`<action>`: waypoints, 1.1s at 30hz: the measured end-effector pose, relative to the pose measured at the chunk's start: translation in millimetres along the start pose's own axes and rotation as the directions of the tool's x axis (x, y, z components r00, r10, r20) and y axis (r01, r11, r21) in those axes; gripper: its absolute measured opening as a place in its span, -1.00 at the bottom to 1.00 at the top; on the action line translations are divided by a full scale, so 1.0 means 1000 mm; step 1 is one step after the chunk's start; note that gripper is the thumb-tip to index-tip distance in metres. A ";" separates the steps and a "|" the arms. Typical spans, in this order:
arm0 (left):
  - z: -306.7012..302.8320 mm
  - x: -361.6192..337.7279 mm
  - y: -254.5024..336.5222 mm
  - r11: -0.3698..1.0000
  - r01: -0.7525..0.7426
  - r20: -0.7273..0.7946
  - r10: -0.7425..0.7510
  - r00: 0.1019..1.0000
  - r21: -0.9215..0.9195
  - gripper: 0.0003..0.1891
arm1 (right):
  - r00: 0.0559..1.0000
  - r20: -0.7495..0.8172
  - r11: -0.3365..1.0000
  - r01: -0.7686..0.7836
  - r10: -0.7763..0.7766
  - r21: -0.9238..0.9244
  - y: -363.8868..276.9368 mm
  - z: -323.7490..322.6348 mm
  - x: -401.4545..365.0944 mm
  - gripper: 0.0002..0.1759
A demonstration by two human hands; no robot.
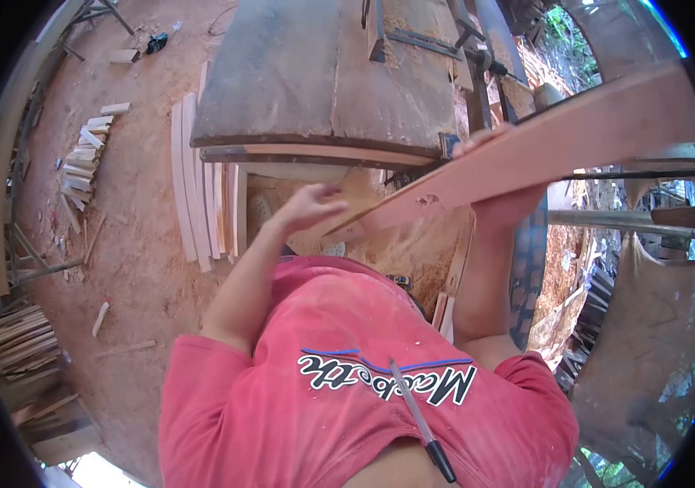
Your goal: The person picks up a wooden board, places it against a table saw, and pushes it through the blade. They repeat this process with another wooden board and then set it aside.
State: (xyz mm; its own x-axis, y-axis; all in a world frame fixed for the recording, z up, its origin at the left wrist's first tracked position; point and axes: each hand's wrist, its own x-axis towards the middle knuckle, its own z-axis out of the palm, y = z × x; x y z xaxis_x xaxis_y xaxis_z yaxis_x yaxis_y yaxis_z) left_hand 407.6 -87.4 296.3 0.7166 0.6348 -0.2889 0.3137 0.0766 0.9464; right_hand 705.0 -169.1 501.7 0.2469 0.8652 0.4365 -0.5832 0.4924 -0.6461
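Observation:
A long reddish wooden plank (542,146) with a knot hole near its close end slants from the upper right down toward my chest. My right hand (500,203) grips it from below at mid-length, thumb over its upper edge. My left hand (311,207) is slightly blurred. It hovers at the plank's near tip, fingers loosely bent and just touching it, and I cannot see a firm grip. My red shirt (347,382) fills the bottom of the view, with a pen (420,419) clipped at the collar.
A worn wooden workbench (323,73) stands right ahead, with sawdust below it. Curved slats (201,191) lean on the ground to its left. Small offcuts (83,159) and stacked boards (22,333) lie farther left. Timber and machine parts (648,220) crowd the right.

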 end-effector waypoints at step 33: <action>-0.306 0.048 0.483 0.525 -0.814 -0.241 0.780 0.577 -0.250 -0.60 | 0.903 0.310 0.087 0.349 -0.298 -0.933 0.219 0.148 0.165 0.10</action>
State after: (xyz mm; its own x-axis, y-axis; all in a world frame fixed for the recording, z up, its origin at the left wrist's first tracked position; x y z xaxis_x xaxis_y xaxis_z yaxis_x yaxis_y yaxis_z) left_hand 403.0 214.9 783.7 0.5085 0.6115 0.6062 -0.5739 -0.2843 0.7680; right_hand 503.8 67.5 524.8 0.1570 0.6045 0.7810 0.7573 0.4339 -0.4881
